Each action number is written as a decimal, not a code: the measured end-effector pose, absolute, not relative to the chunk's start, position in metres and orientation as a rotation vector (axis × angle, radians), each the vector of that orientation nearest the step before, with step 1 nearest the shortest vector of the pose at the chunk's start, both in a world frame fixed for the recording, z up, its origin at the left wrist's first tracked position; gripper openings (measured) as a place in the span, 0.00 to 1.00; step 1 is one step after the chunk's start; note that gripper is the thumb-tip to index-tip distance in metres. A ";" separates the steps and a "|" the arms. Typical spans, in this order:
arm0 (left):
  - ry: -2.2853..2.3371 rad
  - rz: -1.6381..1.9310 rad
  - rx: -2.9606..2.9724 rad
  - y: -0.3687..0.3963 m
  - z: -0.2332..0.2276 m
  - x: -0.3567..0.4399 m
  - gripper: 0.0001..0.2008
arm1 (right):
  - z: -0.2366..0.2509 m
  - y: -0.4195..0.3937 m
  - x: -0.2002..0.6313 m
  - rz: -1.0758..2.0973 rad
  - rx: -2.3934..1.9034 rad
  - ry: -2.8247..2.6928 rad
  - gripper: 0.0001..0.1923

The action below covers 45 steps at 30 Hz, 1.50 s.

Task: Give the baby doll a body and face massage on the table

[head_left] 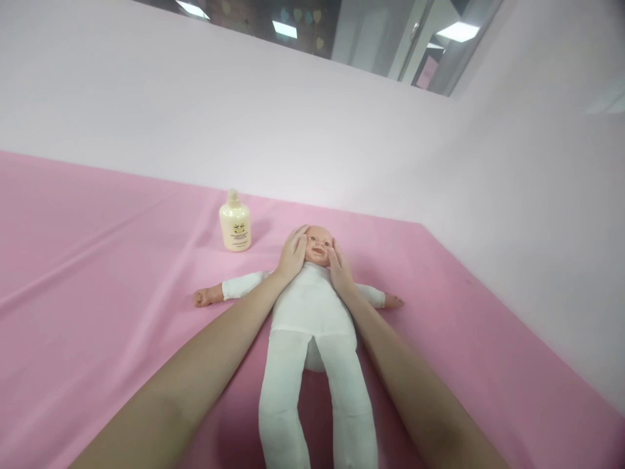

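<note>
A baby doll (312, 306) in a white suit lies on its back, arms spread to both sides and legs toward me. My left hand (294, 251) lies along one side of its head (319, 236), fingers stretched out toward the crown. Against the opposite cheek rests my right hand (340, 268), its fingers extended and partly hidden beside the head. Both palms touch the doll's face without wrapping around it. A cream-coloured bottle (235, 225) with a dark printed label stands upright, left of the doll's head.
Pink cloth (122, 260) with soft creases covers the surface under the doll. Pale walls (244, 130) rise behind it and on the right. High on the back wall, a window (312, 32) shows reflected ceiling lights.
</note>
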<state>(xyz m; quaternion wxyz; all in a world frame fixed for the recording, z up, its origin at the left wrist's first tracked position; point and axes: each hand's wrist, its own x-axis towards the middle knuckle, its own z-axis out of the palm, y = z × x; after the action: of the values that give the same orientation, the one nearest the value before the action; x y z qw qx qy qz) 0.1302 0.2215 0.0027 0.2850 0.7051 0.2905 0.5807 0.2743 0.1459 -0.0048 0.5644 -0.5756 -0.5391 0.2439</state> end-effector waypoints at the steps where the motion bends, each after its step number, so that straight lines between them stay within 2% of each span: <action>1: 0.778 1.553 1.885 0.221 0.003 0.130 0.23 | -0.005 0.146 0.274 0.573 -1.356 -1.267 0.37; 45: 0.763 1.539 1.856 0.217 0.006 0.131 0.23 | 0.001 0.141 0.273 0.610 -1.320 -1.264 0.38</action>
<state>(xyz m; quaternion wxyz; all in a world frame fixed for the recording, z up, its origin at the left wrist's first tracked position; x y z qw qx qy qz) 0.1309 0.2173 0.0059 0.3016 0.6998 0.2876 0.5801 0.2729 0.1412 0.0007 0.5707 -0.5627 -0.5386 0.2598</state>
